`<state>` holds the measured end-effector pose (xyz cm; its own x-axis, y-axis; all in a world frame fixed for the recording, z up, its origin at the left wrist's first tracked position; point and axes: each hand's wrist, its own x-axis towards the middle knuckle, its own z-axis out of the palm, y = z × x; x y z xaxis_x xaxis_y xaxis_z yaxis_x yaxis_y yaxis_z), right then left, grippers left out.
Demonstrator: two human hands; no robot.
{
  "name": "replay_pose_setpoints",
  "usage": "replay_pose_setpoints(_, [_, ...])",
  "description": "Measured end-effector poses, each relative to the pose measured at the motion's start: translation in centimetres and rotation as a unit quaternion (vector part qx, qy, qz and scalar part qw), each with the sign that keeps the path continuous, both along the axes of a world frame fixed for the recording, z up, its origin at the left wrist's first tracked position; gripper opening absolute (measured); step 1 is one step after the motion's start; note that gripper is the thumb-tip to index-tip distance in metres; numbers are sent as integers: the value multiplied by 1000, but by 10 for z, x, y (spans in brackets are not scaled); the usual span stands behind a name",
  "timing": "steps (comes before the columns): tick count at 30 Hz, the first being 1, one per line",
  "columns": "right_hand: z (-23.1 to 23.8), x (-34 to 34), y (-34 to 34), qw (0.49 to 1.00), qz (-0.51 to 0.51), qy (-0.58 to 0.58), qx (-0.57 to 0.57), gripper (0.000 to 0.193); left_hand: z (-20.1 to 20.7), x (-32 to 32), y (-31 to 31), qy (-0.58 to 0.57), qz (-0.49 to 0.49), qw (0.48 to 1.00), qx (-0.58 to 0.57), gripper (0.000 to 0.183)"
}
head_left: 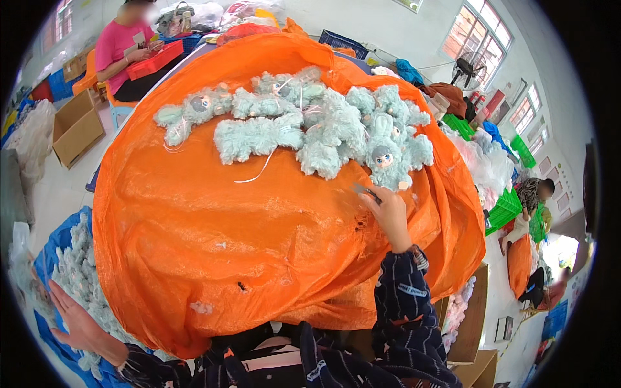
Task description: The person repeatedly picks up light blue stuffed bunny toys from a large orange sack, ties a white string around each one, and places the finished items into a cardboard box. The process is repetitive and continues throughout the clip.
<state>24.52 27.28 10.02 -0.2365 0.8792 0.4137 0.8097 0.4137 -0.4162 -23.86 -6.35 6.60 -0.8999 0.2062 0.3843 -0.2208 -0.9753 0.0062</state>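
My right hand point(391, 215) is closed around small thread snips point(366, 191), whose blades point left over the orange sheet point(213, 239). Just beyond them lies a pale-green plush doll point(387, 165) with a doll face and long ears, face up. Several more fluffy pale-green plush pieces point(259, 137) are heaped along the far part of the sheet, some with faces showing, some face down. A loose white string trails from one. At the lower left, my left hand point(81, 324) is open, fingers spread, beside a pile of similar plush point(81, 265); it holds nothing visible.
Blue sheeting point(46, 255) lies under the left pile. A cardboard box point(76, 129) stands on the floor at far left. A seated person in pink point(119, 48) handles a red tray point(155, 59). Green crates point(504, 208) and bagged goods line the right side.
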Motion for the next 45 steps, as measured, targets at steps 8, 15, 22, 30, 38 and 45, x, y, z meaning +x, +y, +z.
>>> replay_pose_setpoints(8, [-1, -51, 36, 981, 118, -7, 152, 36, -25, 60, 77, 146, -235, 945, -177, 36])
replay_pose_setpoints(15, [-28, -95, 76, 979, 22, -131, 154, 46, -15, 175, 127, 116, -374, 821, -415, 13])
replay_pose_setpoints(22, [1, -100, -38, 892, 122, 428, -85, 45, -46, 192, 149, 235, -463, 722, -457, 30])
replay_pose_setpoints(30, [-92, -108, -156, 701, 210, 527, -432, 51, -38, 219, 165, 156, -525, 737, -396, 51])
replay_pose_setpoints(38, [-24, -101, -123, 772, 218, 462, -378, 35, -55, 200, 129, 455, -370, 654, -478, 53])
replay_pose_setpoints(45, [-26, -143, -137, 745, 187, 567, -298, 19, -49, 210, 123, 492, -410, 599, -481, 54])
